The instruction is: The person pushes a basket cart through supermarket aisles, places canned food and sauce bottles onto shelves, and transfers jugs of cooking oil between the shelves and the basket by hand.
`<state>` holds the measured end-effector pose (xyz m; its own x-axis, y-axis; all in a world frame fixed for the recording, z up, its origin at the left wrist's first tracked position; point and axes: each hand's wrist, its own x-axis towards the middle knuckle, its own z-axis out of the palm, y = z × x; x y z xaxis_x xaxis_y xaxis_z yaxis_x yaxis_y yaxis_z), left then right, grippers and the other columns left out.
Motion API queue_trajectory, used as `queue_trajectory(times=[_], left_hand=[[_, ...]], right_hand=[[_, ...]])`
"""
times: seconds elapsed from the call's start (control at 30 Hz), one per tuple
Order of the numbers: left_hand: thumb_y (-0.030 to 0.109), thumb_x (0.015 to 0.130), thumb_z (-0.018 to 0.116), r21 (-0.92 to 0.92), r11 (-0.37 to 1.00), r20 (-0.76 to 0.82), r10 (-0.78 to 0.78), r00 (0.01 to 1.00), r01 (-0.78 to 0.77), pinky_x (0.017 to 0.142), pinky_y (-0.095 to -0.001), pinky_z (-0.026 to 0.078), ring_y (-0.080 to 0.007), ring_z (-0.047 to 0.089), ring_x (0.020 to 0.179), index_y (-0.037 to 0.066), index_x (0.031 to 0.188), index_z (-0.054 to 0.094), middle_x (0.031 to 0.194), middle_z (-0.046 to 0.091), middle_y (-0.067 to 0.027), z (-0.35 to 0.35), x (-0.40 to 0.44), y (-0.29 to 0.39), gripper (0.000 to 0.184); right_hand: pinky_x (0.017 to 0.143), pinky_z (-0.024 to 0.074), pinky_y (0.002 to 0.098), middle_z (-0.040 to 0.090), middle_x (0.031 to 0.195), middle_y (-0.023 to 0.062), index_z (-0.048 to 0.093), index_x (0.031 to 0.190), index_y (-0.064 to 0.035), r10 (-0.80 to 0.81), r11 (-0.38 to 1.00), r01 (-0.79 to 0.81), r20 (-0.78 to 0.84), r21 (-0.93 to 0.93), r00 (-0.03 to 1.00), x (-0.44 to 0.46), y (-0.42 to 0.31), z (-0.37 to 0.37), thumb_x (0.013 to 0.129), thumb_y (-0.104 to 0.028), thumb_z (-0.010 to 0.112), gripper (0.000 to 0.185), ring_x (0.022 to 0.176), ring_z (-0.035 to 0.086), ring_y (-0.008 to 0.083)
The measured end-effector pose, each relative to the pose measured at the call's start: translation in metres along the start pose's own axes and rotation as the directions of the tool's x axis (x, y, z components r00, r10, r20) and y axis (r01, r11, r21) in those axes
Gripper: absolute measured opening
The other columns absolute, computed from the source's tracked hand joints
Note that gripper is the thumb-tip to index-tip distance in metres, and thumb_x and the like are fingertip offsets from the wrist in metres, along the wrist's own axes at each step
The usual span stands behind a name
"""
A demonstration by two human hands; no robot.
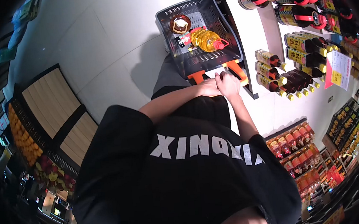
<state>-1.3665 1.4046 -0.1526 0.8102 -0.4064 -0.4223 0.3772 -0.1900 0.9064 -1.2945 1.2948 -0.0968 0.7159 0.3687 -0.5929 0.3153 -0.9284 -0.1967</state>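
Observation:
A dark grey shopping basket (pixel 165 32) with an orange handle (pixel 237 71) is in front of my legs. My left hand (pixel 208 88) and my right hand (pixel 227 84) meet at the handle's near end, fingers closed around it and close against each other; the grip itself is mostly covered. Inside the basket lies a bottle of yellow cooking oil (pixel 205 39) with a red cap. Beside it are a dark bottle with a red label (pixel 184 40) and a round brown container with a white top (pixel 180 24).
Shelves at the right hold large dark sauce bottles (pixel 295 15), smaller yellow-capped bottles (pixel 270 58) and a price sign (pixel 340 70). Red-labelled bottles (pixel 295 138) fill a lower-right rack. At the left stand a wood-slatted display (pixel 50 102) and orange fruit (pixel 25 140). Pale floor tiles (pixel 108 33) lie between.

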Motion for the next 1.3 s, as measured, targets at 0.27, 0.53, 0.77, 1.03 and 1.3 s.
queue_trajectory(times=[0.27,0.53,0.77,1.03,1.3], left_hand=[[0.014,0.083,0.074,-0.612,0.791,-0.337,-0.273,0.901,0.010,0.080,-0.0288,0.051,-0.0118,0.063,0.092,0.006,0.118,0.060,0.102,0.067,-0.0011,0.002,-0.013,-0.043,0.039],[0.021,0.096,0.054,-0.754,0.594,-0.178,-0.597,0.782,0.282,0.080,-0.0341,0.051,-0.0208,0.067,0.097,0.008,0.121,0.057,0.108,0.065,-0.0083,-0.083,0.031,-0.117,0.029],[0.021,0.097,0.057,-0.771,0.589,-0.161,-0.546,0.822,0.241,0.076,-0.0322,0.051,-0.0175,0.064,0.098,0.010,0.129,0.054,0.110,0.064,-0.0047,-0.092,0.143,-0.170,0.034],[0.044,0.101,0.046,-0.968,0.123,0.059,-0.735,0.676,0.218,0.099,-0.0439,0.047,-0.0259,0.053,0.122,0.014,0.149,0.032,0.143,0.041,-0.0137,-0.055,0.207,-0.215,0.058],[0.059,0.101,0.036,-0.994,-0.110,0.074,-0.735,0.674,-0.011,0.100,-0.0374,0.047,-0.0205,0.058,0.118,0.011,0.140,0.044,0.129,0.058,-0.0101,-0.049,0.234,-0.245,0.063]], right_hand=[[0.084,0.0517,0.0457,0.071,0.089,0.0237,0.069,0.090,0.0005,-0.115,0.844,-0.008,0.196,0.536,0.974,0.043,-0.012,0.028,0.094,-0.039,0.056,0.042,0.095,0.069,0.0387],[0.094,0.0501,0.0414,0.071,0.103,0.0224,0.068,0.107,0.0016,0.318,0.828,-0.358,0.163,0.432,0.934,0.159,0.029,0.111,0.089,-0.030,0.059,0.037,0.105,0.068,0.0331],[0.110,0.0399,0.0446,0.049,0.140,0.0264,0.041,0.141,0.0023,0.255,0.937,-0.241,-0.024,0.252,0.967,0.258,0.088,0.126,0.087,-0.019,0.061,0.062,0.131,0.047,0.0404],[0.096,0.0515,0.0439,0.066,0.118,0.0209,0.069,0.110,-0.0037,0.066,0.976,-0.027,0.175,-0.217,0.982,0.334,0.070,0.148,0.087,-0.031,0.057,0.038,0.112,0.063,0.0365],[0.087,0.0557,0.0462,0.071,0.096,0.0270,0.072,0.094,0.0027,0.010,0.979,0.068,0.376,-0.193,0.927,0.334,0.045,0.145,0.090,-0.039,0.057,0.045,0.094,0.070,0.0411]])
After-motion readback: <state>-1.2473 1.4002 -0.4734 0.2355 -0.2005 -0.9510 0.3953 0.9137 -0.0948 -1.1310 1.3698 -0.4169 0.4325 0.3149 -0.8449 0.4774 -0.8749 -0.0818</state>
